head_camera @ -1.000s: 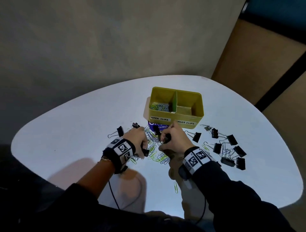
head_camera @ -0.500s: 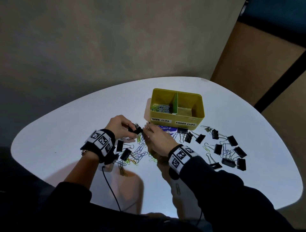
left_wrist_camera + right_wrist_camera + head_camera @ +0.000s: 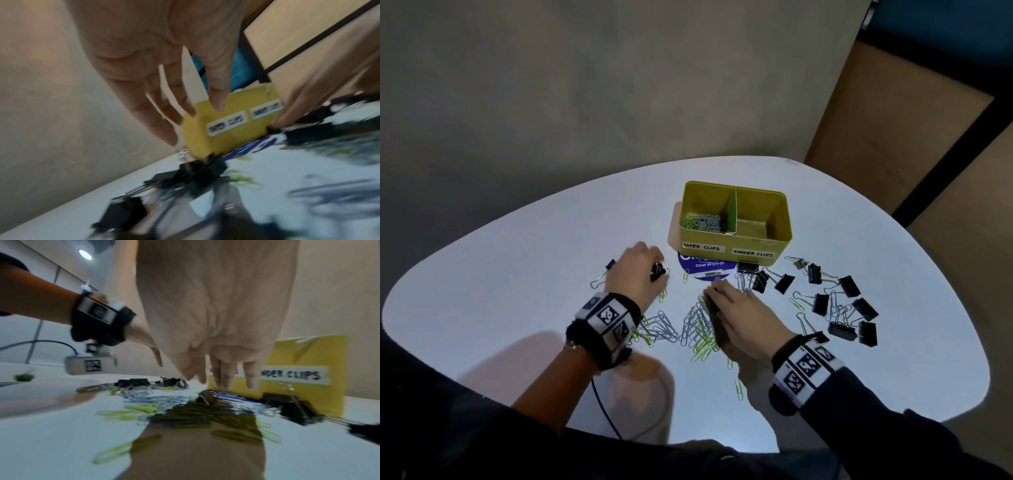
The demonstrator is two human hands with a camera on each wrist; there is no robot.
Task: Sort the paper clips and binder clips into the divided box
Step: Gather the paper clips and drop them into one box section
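Observation:
The yellow divided box (image 3: 726,236) stands at the table's middle. Its left half, labelled PAPER CLIPS, holds clips; its right half, labelled BINDER CLIPS, looks bare. My left hand (image 3: 654,267) hovers with straight, spread fingers (image 3: 174,113) over a few black binder clips (image 3: 197,170) and holds nothing. My right hand (image 3: 717,291) reaches palm down, fingers (image 3: 252,379) straight, over a pile of green and silver paper clips (image 3: 697,329). Several more black binder clips (image 3: 839,308) lie scattered right of it.
A round blue sticker (image 3: 705,265) lies on the white table (image 3: 517,274) in front of the box. A second heap of silver paper clips (image 3: 659,327) sits by my left wrist. One green clip (image 3: 738,389) lies near the front edge.
The hands were close together, the left pinching a binder clip. They have parted, the left fingers have straightened, and the right hand has drawn back over the paper clip pile.

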